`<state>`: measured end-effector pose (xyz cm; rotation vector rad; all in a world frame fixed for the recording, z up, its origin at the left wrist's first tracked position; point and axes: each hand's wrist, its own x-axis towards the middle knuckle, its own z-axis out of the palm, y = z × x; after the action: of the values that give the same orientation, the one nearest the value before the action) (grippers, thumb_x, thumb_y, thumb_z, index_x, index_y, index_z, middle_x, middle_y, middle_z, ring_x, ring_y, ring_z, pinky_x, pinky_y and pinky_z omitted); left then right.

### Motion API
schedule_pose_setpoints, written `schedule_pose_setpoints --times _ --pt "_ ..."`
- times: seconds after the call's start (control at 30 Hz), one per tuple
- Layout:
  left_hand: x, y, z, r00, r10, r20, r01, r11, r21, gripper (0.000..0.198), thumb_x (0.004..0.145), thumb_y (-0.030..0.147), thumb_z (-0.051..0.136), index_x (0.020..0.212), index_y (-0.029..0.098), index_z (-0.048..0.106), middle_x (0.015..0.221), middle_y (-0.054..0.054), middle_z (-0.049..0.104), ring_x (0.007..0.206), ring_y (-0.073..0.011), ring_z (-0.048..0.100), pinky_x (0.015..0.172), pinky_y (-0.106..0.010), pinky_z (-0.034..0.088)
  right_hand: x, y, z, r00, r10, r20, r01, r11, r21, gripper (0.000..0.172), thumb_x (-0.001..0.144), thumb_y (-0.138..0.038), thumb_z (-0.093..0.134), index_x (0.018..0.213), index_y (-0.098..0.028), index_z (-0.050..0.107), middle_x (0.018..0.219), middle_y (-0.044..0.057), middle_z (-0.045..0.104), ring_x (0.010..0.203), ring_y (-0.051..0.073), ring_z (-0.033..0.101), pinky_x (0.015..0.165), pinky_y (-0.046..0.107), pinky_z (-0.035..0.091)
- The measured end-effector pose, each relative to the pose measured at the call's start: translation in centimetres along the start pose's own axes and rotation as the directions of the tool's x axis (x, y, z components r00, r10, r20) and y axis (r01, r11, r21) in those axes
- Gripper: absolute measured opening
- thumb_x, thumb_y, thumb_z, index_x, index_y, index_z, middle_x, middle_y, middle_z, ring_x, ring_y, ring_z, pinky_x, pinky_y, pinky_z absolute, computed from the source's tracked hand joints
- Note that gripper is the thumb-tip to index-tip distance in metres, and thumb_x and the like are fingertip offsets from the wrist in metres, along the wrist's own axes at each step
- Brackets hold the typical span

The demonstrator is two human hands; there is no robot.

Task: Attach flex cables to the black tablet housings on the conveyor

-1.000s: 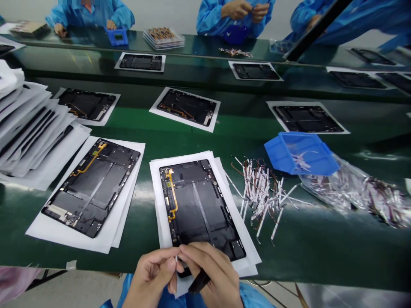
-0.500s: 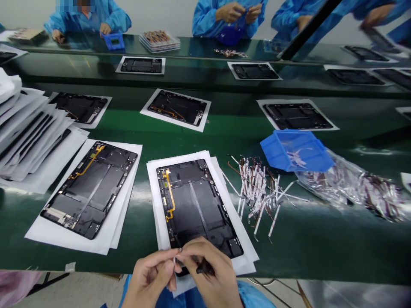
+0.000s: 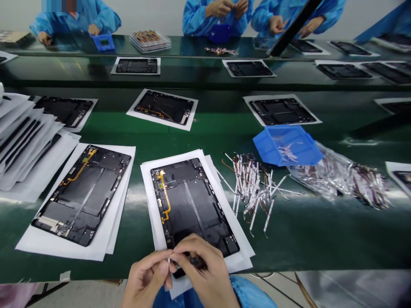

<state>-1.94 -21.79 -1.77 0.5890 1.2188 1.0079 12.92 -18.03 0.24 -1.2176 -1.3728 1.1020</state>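
1. View swung right since the earlier frame; a tablet shell (image 3: 192,205) lies on white sheets (image 3: 237,263) at the bench's (image 3: 289,252) edge.
2. Left hand (image 3: 149,273) pinches a pale sliver (image 3: 168,259); right hand (image 3: 205,269), fingertips closed beside it, cradles a dark object (image 3: 197,261).
3. Fine fingertip work, apparently; next calls for steadiness.

Stacked trays (image 3: 154,48) stand near a blue holder (image 3: 111,41).

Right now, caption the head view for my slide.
Hands meet at the near end of a black casing, white strips piled alongside.
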Motion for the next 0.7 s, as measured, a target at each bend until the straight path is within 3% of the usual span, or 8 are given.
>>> schedule_pose_setpoints --times 0.1,0.3,0.43,0.53,0.57,0.6,0.67,0.7 --pt "-0.1 0.6 0.6 0.998 -0.010 -0.064 0.008 1.000 -0.022 0.030 0.076 0.047 0.082 0.091 0.022 0.082 0.068 -0.002 0.070 0.052 -0.0085 0.059 0.054 -0.018 0.048 0.1 0.0 0.1 1.000 -0.029 -0.014 0.029 0.999 0.014 0.019 0.082 -0.003 0.068 0.081 -0.022 0.067 0.073 -0.004 0.066 0.066 0.009 0.064 0.062 0.015 0.051" --pt "0.0 1.0 1.2 0.997 -0.043 -0.063 0.037 0.995 -0.094 0.030 0.073 0.047 0.084 0.093 0.024 0.082 0.066 -0.001 0.070 0.051 -0.0070 0.059 0.053 -0.016 0.048 0.2 0.1 0.3 0.994 -0.087 -0.066 0.082 0.994 -0.069 0.015 0.084 -0.009 0.070 0.090 -0.023 0.070 0.073 -0.003 0.069 0.063 0.010 0.066 0.061 0.017 0.053" --pt "0.0 0.2 0.7 0.999 -0.050 -0.017 0.047 0.989 -0.137 0.032 0.075 0.048 0.082 0.098 0.025 0.081 0.065 -0.001 0.069 0.050 -0.0071 0.059 0.052 -0.016 0.048 0.5 0.2 0.0 0.983 -0.182 0.034 0.185 0.979 -0.090 0.015 0.091 -0.010 0.064 0.097 -0.021 0.072 0.079 0.001 0.071 0.067 0.012 0.069 0.062 0.019 0.054" --pt "0.6 0.4 -1.4 0.986 0.144 0.087 -0.153 0.982 0.110 0.027 0.090 0.042 0.068 0.110 0.026 0.077 0.072 -0.003 0.072 0.056 -0.0115 0.065 0.053 -0.019 0.054 0.8 0.1 -0.4 0.934 -0.351 0.070 0.358 0.918 -0.169 0.017 0.097 -0.014 0.054 0.097 -0.020 0.071 0.080 0.003 0.073 0.068 0.013 0.070 0.063 0.023 0.054" --pt "1.0 1.0 -2.3 0.947 0.282 0.154 -0.315 0.911 0.266 0.024 0.094 0.036 0.064 0.113 0.026 0.076 0.080 -0.005 0.074 0.064 -0.0141 0.069 0.059 -0.021 0.057 1.0 0.0 -0.5 0.917 -0.387 0.092 0.398 0.893 -0.208 0.020 0.099 -0.015 0.051 0.098 -0.019 0.070 0.081 0.004 0.073 0.068 0.014 0.070 0.063 0.025 0.054" --pt "1.5 1.9 -3.1 0.870 0.430 0.242 -0.493 0.759 0.425 0.024 0.095 0.027 0.062 0.116 0.025 0.074 0.092 -0.006 0.076 0.078 -0.0171 0.073 0.068 -0.023 0.060 1.0 -0.2 -0.7 0.905 -0.407 0.121 0.425 0.874 -0.237 0.022 0.101 -0.017 0.048 0.098 -0.019 0.070 0.081 0.004 0.074 0.068 0.014 0.070 0.063 0.026 0.054" --pt "2.6 4.1 -4.1 0.630 0.634 0.449 -0.732 0.289 0.617 0.036 0.091 0.011 0.062 0.124 0.023 0.069 0.116 -0.008 0.072 0.108 -0.0219 0.069 0.092 -0.030 0.058 1.1 -0.9 -1.1 0.889 -0.414 0.194 0.453 0.857 -0.245 0.027 0.103 -0.021 0.043 0.098 -0.019 0.069 0.082 0.004 0.075 0.067 0.014 0.070 0.063 0.026 0.053" --pt "3.1 5.2 -4.1 0.545 0.633 0.550 -0.768 0.113 0.631 0.045 0.090 0.006 0.060 0.133 0.021 0.062 0.124 -0.010 0.070 0.119 -0.0231 0.063 0.100 -0.034 0.054 1.1 -1.5 -1.4 0.884 -0.407 0.230 0.457 0.858 -0.237 0.027 0.104 -0.024 0.042 0.098 -0.019 0.069 0.082 0.004 0.075 0.067 0.014 0.071 0.064 0.026 0.054"
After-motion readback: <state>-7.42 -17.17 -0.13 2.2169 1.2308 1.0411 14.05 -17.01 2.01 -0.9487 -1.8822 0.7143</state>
